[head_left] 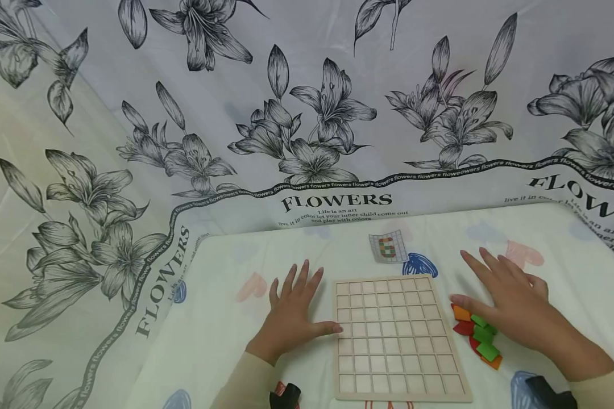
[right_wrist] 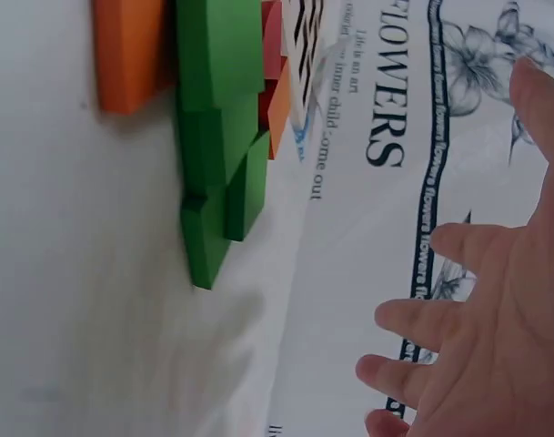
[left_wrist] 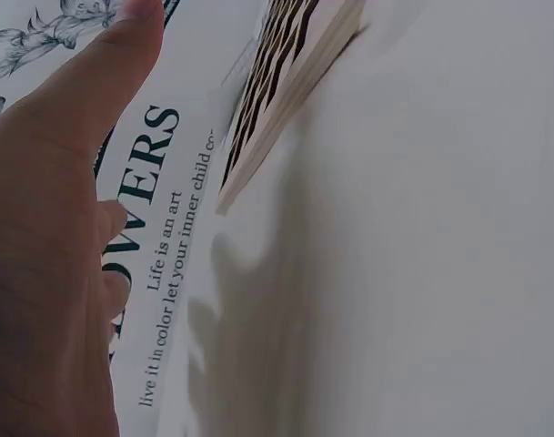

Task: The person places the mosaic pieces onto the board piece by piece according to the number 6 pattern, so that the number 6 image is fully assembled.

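Observation:
A square wooden grid board [head_left: 396, 335] with raised dividers lies on the table in the head view. My left hand [head_left: 290, 318] is spread at its left side, the thumb tip right at the board's edge. Over on the right my right hand [head_left: 514, 307] hovers with fingers spread and nothing in its grasp. Beneath its thumb lies a small pile of colored blocks: green blocks [head_left: 486, 334], red pieces [head_left: 463, 328] and orange ones [head_left: 461, 313]. The right wrist view shows the green blocks [right_wrist: 220, 91] overlapping one another beside the open palm [right_wrist: 495, 309].
Behind the board lies a small printed card [head_left: 388, 247] with a colored block pattern on a grid. A white cloth [head_left: 286, 255] with hearts covers the table. A flower-printed curtain [head_left: 327, 113] hangs at the back and left.

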`<state>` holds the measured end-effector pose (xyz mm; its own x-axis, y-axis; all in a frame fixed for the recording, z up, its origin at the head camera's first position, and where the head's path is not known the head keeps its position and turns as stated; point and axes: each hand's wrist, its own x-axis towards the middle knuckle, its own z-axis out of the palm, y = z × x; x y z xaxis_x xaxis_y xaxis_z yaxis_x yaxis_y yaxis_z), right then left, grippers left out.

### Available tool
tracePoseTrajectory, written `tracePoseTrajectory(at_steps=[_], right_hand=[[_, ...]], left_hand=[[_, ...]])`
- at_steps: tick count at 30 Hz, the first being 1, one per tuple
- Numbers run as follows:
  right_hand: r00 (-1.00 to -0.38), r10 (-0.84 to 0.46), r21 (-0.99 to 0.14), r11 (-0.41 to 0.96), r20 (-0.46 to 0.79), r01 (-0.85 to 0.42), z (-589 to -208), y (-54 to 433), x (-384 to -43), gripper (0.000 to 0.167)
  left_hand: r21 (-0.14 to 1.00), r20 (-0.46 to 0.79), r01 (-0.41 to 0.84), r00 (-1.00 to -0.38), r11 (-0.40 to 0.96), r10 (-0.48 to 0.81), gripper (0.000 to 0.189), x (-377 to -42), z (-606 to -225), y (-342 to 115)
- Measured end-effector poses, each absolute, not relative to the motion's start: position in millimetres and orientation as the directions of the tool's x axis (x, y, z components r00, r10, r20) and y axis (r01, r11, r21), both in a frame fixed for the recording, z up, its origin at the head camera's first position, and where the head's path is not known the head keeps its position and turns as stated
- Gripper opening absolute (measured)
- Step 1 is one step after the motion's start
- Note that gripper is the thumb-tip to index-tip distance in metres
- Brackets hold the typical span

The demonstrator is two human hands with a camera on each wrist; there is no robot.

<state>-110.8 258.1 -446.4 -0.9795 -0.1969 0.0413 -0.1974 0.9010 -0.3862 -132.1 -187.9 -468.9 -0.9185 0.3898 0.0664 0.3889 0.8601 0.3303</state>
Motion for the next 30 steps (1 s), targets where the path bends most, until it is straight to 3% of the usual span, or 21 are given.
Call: tracePoseTrajectory(at_steps=[6, 15, 25, 30], right_hand=[[-0.974, -0.212, -0.465, 0.856, 0.086, -0.227, -455.7, 259.3, -106.0, 0.091], [-0.954, -0.276, -0.692, 0.666, 0.118, -0.278, -474.4, 267.6, -101.0, 0.066], [-0.931, -0.279, -0.706, 0.610, 0.234, -0.360, -500.6, 274.3, -102.3, 0.038], [-0.950, -0.261, -0.697, 0.649, 0.173, -0.306, -501.9, 273.7, -103.4, 0.027]], left_hand=[[0.408, 0.049, 0.418, -0.898, 0.812, 0.438, 0.118, -127.8, -483.7, -179.0], [0.402, 0.046, 0.473, -0.866, 0.784, 0.498, 0.114, -128.2, -502.2, -174.9], [0.404, 0.031, 0.467, -0.867, 0.787, 0.498, 0.109, -128.4, -502.6, -175.9], [0.411, 0.028, 0.459, -0.870, 0.788, 0.492, 0.109, -129.0, -503.2, -176.0]])
